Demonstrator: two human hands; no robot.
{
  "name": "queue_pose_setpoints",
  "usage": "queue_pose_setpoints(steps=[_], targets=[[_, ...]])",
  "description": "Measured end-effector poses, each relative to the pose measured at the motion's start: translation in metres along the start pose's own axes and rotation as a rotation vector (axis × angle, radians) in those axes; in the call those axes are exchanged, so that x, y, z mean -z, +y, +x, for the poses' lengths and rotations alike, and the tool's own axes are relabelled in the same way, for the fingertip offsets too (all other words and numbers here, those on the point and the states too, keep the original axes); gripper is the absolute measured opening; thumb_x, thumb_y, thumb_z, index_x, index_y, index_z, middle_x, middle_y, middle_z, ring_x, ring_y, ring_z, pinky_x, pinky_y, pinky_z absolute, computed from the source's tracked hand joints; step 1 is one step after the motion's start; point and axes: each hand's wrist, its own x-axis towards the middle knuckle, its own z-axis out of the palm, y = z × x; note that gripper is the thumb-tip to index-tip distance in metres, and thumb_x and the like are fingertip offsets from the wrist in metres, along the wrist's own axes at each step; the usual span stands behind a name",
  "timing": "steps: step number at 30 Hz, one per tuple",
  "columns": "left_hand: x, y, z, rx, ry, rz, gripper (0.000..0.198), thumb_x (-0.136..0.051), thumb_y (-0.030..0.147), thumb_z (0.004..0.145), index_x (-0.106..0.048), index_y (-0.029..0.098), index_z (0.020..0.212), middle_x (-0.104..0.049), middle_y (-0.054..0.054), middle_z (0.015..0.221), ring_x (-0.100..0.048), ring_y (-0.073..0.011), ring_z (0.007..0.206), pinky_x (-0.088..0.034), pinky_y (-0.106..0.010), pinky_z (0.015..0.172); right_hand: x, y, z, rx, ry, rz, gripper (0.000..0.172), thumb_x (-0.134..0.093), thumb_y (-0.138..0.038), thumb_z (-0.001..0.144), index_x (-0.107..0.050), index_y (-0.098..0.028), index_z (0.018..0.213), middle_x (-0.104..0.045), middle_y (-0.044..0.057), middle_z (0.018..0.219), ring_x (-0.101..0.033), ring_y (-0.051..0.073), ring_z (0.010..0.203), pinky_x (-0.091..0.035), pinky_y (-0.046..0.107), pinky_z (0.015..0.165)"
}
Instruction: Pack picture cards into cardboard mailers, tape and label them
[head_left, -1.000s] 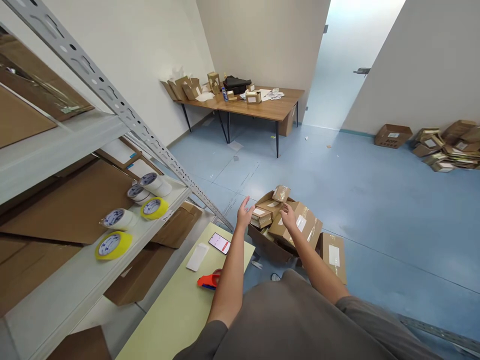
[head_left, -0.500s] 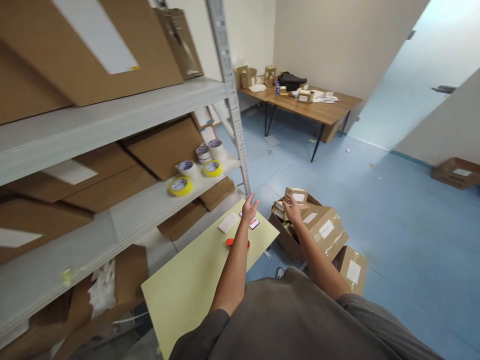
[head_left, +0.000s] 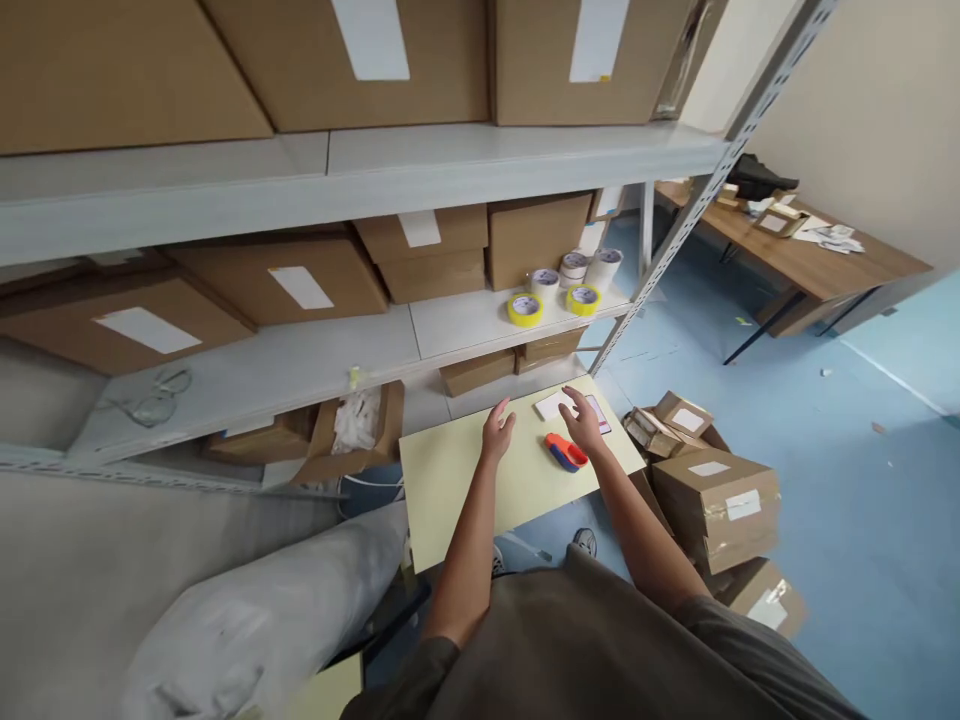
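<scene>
Both my arms reach out over a small pale green table [head_left: 457, 500]. My left hand [head_left: 497, 430] hovers above its middle, fingers spread, holding nothing. My right hand [head_left: 581, 420] is open too, just above an orange and blue tape dispenser [head_left: 564, 452] lying on the table. Beyond it lie a white card [head_left: 550, 406] and a phone [head_left: 600, 413], partly hidden by my right hand.
A grey metal shelf rack [head_left: 465, 330] stands behind the table with cardboard boxes and several tape rolls [head_left: 555, 290]. Taped parcels [head_left: 712, 490] are piled on the blue floor at right. A wooden table [head_left: 810, 255] stands far right. A large grey bag [head_left: 225, 610] lies lower left.
My view has swung left from the parcel pile to the shelf rack. Both hands have moved from above the parcels to above the green table, still open.
</scene>
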Motion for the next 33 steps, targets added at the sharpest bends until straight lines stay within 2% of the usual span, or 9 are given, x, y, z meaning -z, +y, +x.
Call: queue_pose_setpoints(steps=[3,7,14,20,23,26,28,30,33], targets=[[0.025,-0.013,-0.021,-0.004,0.048,0.02,0.051,-0.068,0.051,0.097,-0.067,0.027,0.142,-0.06,-0.011,0.155,-0.052,-0.0302,0.147,-0.042,-0.046,0.121,-0.019,-0.011,-0.014,0.034,-0.031,-0.033,0.048,-0.053,-0.044,0.101,-0.063,-0.028,0.146,-0.058,0.01,0.157,-0.054,0.029,0.143,-0.047,0.051,0.116],[0.027,-0.025,-0.049,0.006,0.068,0.068,0.049,-0.066,0.048,0.098,-0.066,0.028,0.143,-0.059,-0.011,0.156,-0.053,-0.0287,0.145,-0.042,-0.045,0.121,-0.016,0.002,-0.035,-0.001,-0.087,-0.066,0.049,-0.056,-0.042,0.099,-0.064,-0.027,0.145,-0.059,0.011,0.156,-0.054,0.031,0.143,-0.047,0.052,0.117],[-0.003,-0.058,-0.096,0.101,0.017,0.135,0.045,-0.068,0.038,0.096,-0.068,0.025,0.14,-0.063,-0.012,0.151,-0.058,-0.0283,0.141,-0.047,-0.043,0.117,-0.001,0.073,-0.072,-0.146,-0.161,-0.114,0.05,-0.056,-0.037,0.094,-0.067,-0.024,0.14,-0.065,0.011,0.147,-0.059,0.031,0.136,-0.049,0.05,0.115],[-0.039,-0.1,-0.13,0.195,0.009,0.214,0.042,-0.067,0.038,0.096,-0.07,0.024,0.136,-0.067,-0.014,0.144,-0.064,-0.0282,0.132,-0.055,-0.042,0.107,-0.01,0.14,-0.079,-0.236,-0.31,-0.227,0.048,-0.061,-0.03,0.092,-0.065,-0.018,0.139,-0.065,0.015,0.145,-0.058,0.031,0.136,-0.048,0.044,0.113],[-0.054,-0.12,-0.151,0.213,0.024,0.249,0.042,-0.065,0.039,0.098,-0.07,0.025,0.137,-0.069,-0.013,0.142,-0.065,-0.0264,0.129,-0.056,-0.04,0.104,-0.021,0.166,-0.079,-0.316,-0.45,-0.353,0.042,-0.058,-0.024,0.094,-0.064,-0.019,0.136,-0.066,0.014,0.142,-0.059,0.029,0.132,-0.048,0.038,0.108],[-0.065,-0.137,-0.176,0.271,0.029,0.267,0.042,-0.063,0.039,0.098,-0.07,0.023,0.136,-0.07,-0.013,0.139,-0.068,-0.026,0.124,-0.059,-0.039,0.1,-0.036,0.181,-0.083,-0.374,-0.625,-0.491,0.045,-0.061,-0.025,0.095,-0.061,-0.017,0.139,-0.068,0.016,0.138,-0.061,0.03,0.128,-0.045,0.037,0.106],[-0.071,-0.144,-0.19,0.311,0.038,0.265,0.041,-0.063,0.041,0.098,-0.071,0.023,0.134,-0.071,-0.014,0.139,-0.069,-0.0255,0.121,-0.06,-0.039,0.098,-0.045,0.186,-0.085,-0.373,-0.654,-0.565,0.049,-0.062,-0.029,0.097,-0.057,-0.011,0.143,-0.066,0.02,0.14,-0.06,0.032,0.129,-0.042,0.039,0.108],[-0.074,-0.146,-0.199,0.332,0.048,0.254,0.041,-0.064,0.043,0.098,-0.071,0.023,0.133,-0.071,-0.014,0.138,-0.071,-0.0245,0.118,-0.06,-0.039,0.097,-0.05,0.187,-0.085,-0.398,-0.657,-0.618,0.046,-0.057,-0.03,0.101,-0.058,-0.007,0.141,-0.067,0.023,0.137,-0.062,0.033,0.128,-0.042,0.04,0.109],[-0.077,-0.14,-0.203,0.334,0.06,0.238,0.043,-0.064,0.045,0.097,-0.071,0.021,0.132,-0.073,-0.015,0.135,-0.073,-0.0234,0.113,-0.06,-0.038,0.097,-0.05,0.181,-0.079,-0.469,-0.728,-0.664,0.039,-0.051,-0.023,0.103,-0.061,-0.006,0.137,-0.073,0.022,0.125,-0.068,0.031,0.117,-0.047,0.038,0.1]])
